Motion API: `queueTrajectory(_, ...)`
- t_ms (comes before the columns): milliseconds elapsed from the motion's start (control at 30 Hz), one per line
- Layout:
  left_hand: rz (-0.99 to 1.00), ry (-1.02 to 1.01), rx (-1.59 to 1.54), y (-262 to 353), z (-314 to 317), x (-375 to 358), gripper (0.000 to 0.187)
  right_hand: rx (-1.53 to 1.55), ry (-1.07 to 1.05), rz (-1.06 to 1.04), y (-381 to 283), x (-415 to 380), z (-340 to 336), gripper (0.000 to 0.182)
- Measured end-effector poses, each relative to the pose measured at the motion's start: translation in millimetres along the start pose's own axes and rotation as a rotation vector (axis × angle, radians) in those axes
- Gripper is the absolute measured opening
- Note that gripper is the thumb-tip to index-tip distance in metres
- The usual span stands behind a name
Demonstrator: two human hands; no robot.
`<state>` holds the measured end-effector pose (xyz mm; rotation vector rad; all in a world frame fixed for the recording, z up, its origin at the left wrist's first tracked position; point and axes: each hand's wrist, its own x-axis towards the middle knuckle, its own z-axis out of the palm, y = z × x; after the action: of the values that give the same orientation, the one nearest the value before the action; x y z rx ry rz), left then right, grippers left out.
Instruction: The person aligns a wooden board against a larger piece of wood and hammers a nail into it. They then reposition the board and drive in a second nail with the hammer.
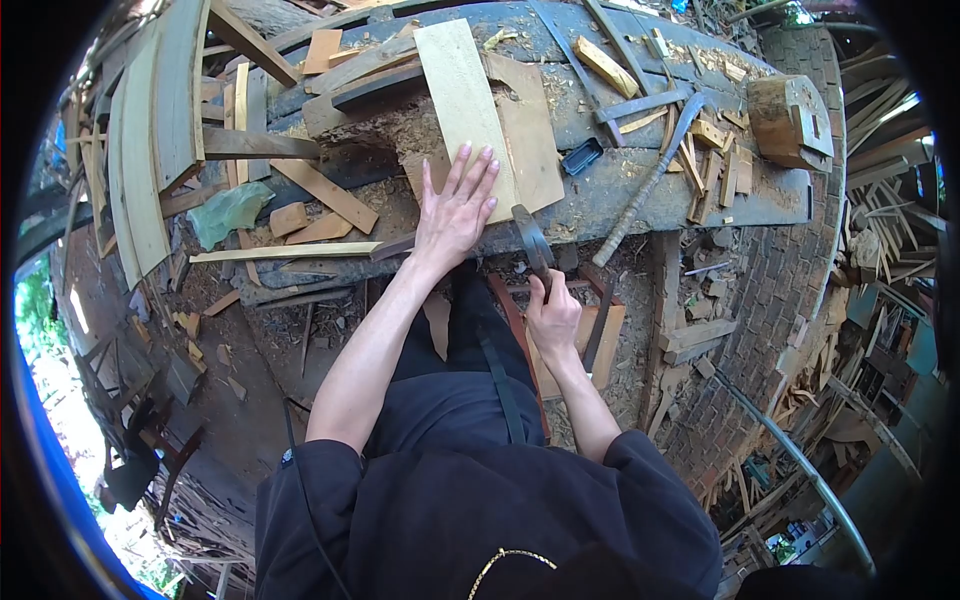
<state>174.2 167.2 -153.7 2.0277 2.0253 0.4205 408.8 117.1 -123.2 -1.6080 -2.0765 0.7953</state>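
My left hand [455, 215] lies flat with spread fingers on the near end of a pale, thin wooden plank [460, 85]. Beneath that plank are a browner board [532, 130] and a rough, chipped wooden block [350, 120]. My right hand [554, 318] is closed around a dark metal tool [533, 240] with a flat, tapering end; the grip is mostly hidden by my fingers. The tool's far end comes right at the plank's near right corner.
Across the bench [620, 200] lie a curved-headed tool with a wrapped handle [640, 190], a small dark tray [582, 156] and several wood offcuts. A wooden block [785, 122] stands at the right end. Curved planks [145, 160] lean at left; a chair [595, 350] is beside my legs.
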Motion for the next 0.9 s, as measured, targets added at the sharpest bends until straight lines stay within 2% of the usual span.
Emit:
queueTrajectory(133, -0.001, 0.012, 0.002, -2, 0, 2, 0.056, 0.068, 0.143, -0.069, -17, -8, -15, 0.027)
queueTrajectory(200, 0.005, 0.017, 0.009, -1, 1, 0, 0.056, 0.138, 0.248, -0.189, -20, -10, -20, 0.028)
queueTrajectory(233, -0.001, 0.012, 0.005, -1, 0, 0, 0.056, 0.149, 0.240, -0.209, -15, -13, -19, 0.020)
queueTrajectory(267, -0.005, 0.010, 0.000, -1, -1, 2, 0.056, 0.146, 0.244, -0.209, -13, -11, -16, 0.020)
queueTrajectory(333, 0.002, 0.015, 0.003, -1, 0, 3, 0.056, -0.077, 0.002, -0.040, -15, -2, -12, 0.022)
queueTrajectory(467, 0.003, 0.028, -0.015, -1, -1, 2, 0.056, -0.014, 0.062, -0.005, -21, -7, -18, 0.025)
queueTrajectory(533, -0.003, 0.025, -0.018, -1, -1, 1, 0.055, -0.064, 0.081, -0.044, -22, -13, -25, 0.026)
queueTrajectory(633, -0.003, 0.012, -0.033, 3, -4, -4, 0.055, 0.090, 0.214, -0.292, -21, -23, -35, 0.032)
queueTrajectory(667, -0.002, 0.011, -0.038, 2, -4, -4, 0.054, 0.089, 0.214, -0.292, -19, -22, -32, 0.032)
queueTrajectory(733, -0.005, 0.007, -0.034, 3, -5, -5, 0.054, -0.140, -0.004, -0.163, -20, -9, -27, 0.030)
queueTrajectory(767, -0.004, 0.003, -0.025, 3, -5, -4, 0.054, -0.280, -0.109, -0.034, -21, -1, -21, 0.027)
queueTrajectory(867, 0.006, 0.035, -0.042, 1, -3, -4, 0.054, -0.181, -0.024, -0.024, -13, -5, -18, 0.026)
queueTrajectory(900, 0.000, 0.048, -0.035, -4, -1, 2, 0.054, -0.127, 0.076, -0.107, -6, 0, -13, 0.029)
